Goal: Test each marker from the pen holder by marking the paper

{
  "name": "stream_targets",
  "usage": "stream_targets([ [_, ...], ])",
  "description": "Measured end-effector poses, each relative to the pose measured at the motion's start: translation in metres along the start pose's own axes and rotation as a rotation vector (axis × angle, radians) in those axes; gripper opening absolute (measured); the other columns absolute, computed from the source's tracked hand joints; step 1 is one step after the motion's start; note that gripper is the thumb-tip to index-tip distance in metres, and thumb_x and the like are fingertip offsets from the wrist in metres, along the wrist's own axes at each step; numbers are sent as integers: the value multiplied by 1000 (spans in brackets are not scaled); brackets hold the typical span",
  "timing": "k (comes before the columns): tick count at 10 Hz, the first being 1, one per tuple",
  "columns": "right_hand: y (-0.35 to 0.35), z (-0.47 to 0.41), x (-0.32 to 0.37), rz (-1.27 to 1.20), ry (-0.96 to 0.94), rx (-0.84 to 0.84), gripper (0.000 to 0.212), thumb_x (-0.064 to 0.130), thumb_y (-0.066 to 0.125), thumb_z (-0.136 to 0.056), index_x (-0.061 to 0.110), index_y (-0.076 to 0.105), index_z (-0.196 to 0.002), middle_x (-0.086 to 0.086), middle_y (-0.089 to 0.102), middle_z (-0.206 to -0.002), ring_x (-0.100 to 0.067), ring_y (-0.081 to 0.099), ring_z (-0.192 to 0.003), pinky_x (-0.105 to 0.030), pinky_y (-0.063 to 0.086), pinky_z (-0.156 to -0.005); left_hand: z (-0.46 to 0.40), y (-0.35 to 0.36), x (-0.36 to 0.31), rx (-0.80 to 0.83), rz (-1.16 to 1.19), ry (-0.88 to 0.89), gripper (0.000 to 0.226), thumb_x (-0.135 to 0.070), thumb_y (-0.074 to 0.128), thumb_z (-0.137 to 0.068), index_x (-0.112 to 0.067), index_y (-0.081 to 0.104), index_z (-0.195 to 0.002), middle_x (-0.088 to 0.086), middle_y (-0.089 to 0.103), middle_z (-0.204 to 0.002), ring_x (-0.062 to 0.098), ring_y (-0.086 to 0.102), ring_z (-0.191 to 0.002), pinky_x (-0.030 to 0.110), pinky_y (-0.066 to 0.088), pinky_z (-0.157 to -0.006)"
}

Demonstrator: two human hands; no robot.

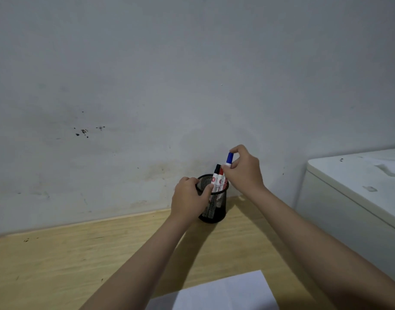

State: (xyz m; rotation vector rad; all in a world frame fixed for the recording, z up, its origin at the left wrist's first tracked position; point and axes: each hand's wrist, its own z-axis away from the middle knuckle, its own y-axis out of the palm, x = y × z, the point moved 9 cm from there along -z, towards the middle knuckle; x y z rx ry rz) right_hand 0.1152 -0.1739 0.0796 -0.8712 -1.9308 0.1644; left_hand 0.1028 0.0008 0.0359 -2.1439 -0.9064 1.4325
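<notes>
Pinching the blue-capped marker (229, 159), the right hand (243, 168) is risking tipping the mesh pen holder (212, 199), left hand (188, 198) gripping its nine-o'clock side.

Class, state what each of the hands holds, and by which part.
Right hand: blue-capped marker, by its cap end. Left hand: pen holder, by its rim.

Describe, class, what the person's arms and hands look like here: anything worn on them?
Both forearms are bare right to the frame's edge, with no sleeves showing. The left hand and right hand wear no gloves, and no rings, watch or bracelets are visible.
</notes>
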Motion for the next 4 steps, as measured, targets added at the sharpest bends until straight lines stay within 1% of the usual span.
stream_targets([
  [1,21,4,-15,49,40,94,29,11,68,-74,14,54,-99,-11,65,-72,-26,64,-67,-39,54,-61,1,-1,1,-9,25,9,41,-44,63,-81,-5,67,-93,11,62,-98,24,57,-92,29,43,-74],
  [2,31,9,-20,88,59,126,32,16,67,-74,17,49,-100,-9,65,-78,-24,63,-69,-38,53,-59,1,-2,3,3,23,3,45,-47,62,-80,-5,68,-95,12,63,-99,24,57,-95,31,46,-76],
  [3,35,14,-19,108,44,130,37,21,65,-77,17,45,-107,-10,65,-86,-23,61,-74,-33,48,-57,2,-2,3,16,-4,4,48,-50,59,-81,-5,66,-97,12,62,-103,26,57,-100,38,50,-80],
  [4,35,18,-17,111,83,163,52,25,65,-80,14,38,-124,-14,62,-105,-26,60,-90,-33,48,-66,5,-2,3,46,-53,-25,52,-51,55,-84,-5,61,-108,13,59,-112,28,55,-108,39,48,-83],
])
